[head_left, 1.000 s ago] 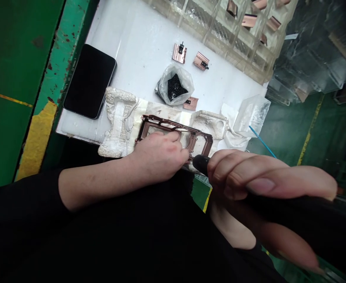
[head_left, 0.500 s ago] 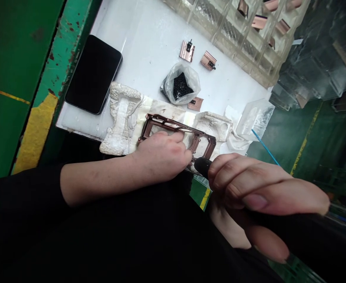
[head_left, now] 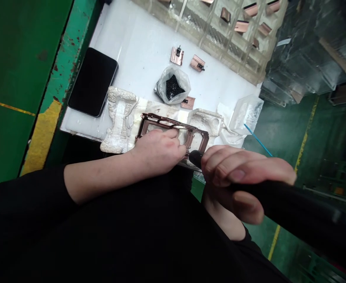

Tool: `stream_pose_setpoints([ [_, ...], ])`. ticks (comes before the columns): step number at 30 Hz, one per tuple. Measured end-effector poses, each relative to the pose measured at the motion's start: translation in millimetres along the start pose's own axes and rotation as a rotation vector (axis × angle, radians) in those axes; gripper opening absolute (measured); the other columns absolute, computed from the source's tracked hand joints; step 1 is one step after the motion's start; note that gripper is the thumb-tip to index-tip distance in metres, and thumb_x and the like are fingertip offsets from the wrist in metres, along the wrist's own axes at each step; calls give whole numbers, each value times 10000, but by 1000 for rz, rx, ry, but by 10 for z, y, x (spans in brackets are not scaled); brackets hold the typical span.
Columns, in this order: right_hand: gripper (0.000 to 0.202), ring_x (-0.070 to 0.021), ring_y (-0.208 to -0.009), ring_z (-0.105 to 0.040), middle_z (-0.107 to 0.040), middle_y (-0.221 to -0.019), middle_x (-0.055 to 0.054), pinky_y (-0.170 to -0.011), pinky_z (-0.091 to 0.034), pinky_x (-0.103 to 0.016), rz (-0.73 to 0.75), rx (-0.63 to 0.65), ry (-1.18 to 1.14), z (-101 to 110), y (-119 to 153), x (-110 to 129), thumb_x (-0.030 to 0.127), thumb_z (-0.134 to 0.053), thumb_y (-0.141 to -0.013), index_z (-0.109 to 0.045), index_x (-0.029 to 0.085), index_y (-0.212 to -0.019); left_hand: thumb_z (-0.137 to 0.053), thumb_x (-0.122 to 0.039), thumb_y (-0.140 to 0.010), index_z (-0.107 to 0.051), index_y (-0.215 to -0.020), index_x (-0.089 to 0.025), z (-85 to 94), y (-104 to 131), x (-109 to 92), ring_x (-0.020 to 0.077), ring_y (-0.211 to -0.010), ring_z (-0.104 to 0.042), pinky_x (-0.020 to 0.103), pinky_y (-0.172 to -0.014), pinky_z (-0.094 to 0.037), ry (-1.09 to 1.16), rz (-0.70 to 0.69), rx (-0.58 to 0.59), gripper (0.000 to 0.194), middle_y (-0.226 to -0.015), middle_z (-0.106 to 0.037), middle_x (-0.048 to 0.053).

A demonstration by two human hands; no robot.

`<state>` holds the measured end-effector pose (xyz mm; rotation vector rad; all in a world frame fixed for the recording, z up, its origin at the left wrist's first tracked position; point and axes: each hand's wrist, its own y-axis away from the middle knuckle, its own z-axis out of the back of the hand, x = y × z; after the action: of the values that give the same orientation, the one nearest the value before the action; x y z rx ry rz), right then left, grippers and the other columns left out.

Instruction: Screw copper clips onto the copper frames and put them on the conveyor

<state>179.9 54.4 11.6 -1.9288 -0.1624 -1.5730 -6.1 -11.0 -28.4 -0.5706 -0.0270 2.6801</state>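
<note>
A copper-brown metal frame (head_left: 205, 140) with open windows lies on the white padded rest at the front of the table. My left hand (head_left: 158, 151) is closed over its near side, and the fingertips are hidden. My right hand (head_left: 243, 169) wraps around a black electric screwdriver (head_left: 296, 212), whose narrow nose points at the frame's near edge beside my left fingers. The screwdriver's tip is hidden. Just behind the frame stands an open plastic bag (head_left: 183, 78) of tiny black pieces, probably screws. Next to it lies a small copper-coloured part (head_left: 189, 102).
Two more copper-coloured parts (head_left: 177, 58) lie farther back. A black phone (head_left: 93, 82) is at the left, near the green table edge. A clear compartment tray (head_left: 216, 47) holds copper pieces. At the right are a clear plastic box (head_left: 246, 114) and a blue stick (head_left: 258, 140).
The view has shifted a little. My right hand and the screwdriver have tilted, and more of the screwdriver's body shows at the right. My left hand stays on the frame.
</note>
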Motion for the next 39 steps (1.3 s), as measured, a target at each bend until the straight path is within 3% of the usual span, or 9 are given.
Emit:
stream_pose_setpoints([
  [3,165,-119,-375,-457,-544,-577,73,-375,-456,-284,238,-151,-97,-174,-83,-53,355,-833,-932,-763,221,-999,-667,-375,-1102,-777,-905,-167,-17,16,24,287,-922,-687,386,-616,-395,-38,2,-23,307,-844,-773,98],
  [5,161,-107,-355,-426,-513,-577,76,-347,-397,-257,262,-153,-146,-180,-156,3,351,-792,-947,-769,212,-1024,-663,-422,-1113,-789,-920,-168,-18,21,42,286,-936,-692,378,-642,-418,-59,7,-22,343,-865,-778,99],
  [13,282,-134,-392,-478,-553,-595,54,-400,-437,-298,205,-277,-18,265,-58,512,464,-927,-877,-824,247,-1024,-645,-568,-1103,-777,-1095,-163,268,10,92,272,-1001,-737,370,-756,-523,-65,22,19,427,-1097,-799,104],
  [17,302,-147,-458,-529,-613,-621,28,-437,-446,-297,64,-306,-90,328,48,574,413,-971,-850,-839,216,-1038,-442,-480,-1182,-804,-1153,-192,566,-373,408,315,-1114,-726,408,-841,-542,-192,208,-83,463,-1169,-804,138],
  [19,293,-146,-493,-552,-642,-650,18,-464,-451,-292,-2,-306,-114,332,90,578,379,-971,-855,-840,208,-1054,-435,-392,-1166,-802,-1224,-170,649,-659,651,375,-1229,-692,447,-899,-542,-334,388,3,433,-1258,-784,182],
  [23,323,-150,-564,-577,-676,-717,6,-525,-449,-295,-75,-251,-134,363,206,578,370,-950,-887,-832,226,-1151,-729,-296,-952,-853,-1029,-108,607,-1052,1053,425,-1068,-731,455,-854,-535,-376,434,191,238,-1133,-798,243],
  [26,323,-157,-601,-579,-675,-738,6,-560,-457,-306,-99,-218,-130,407,294,569,372,-941,-906,-821,238,-1174,-729,-277,-916,-871,-997,-146,505,-1082,1160,378,-991,-746,420,-841,-529,-376,412,241,209,-1081,-812,203],
  [35,314,-166,-561,-599,-674,-707,3,-506,-452,-302,-80,-249,-148,371,225,615,385,-938,-895,-825,232,-1145,-374,-427,-1152,-762,-1282,-94,560,-895,1013,400,-1043,-744,458,-846,-529,-340,402,113,528,-1209,-775,258],
  [39,286,-145,-461,-501,-621,-632,25,-431,-418,-299,42,-314,-193,229,32,704,401,-939,-845,-836,240,-1058,-415,-546,-1166,-778,-1024,-161,639,-708,693,326,-924,-738,398,-770,-500,-258,380,45,547,-1017,-787,167],
])
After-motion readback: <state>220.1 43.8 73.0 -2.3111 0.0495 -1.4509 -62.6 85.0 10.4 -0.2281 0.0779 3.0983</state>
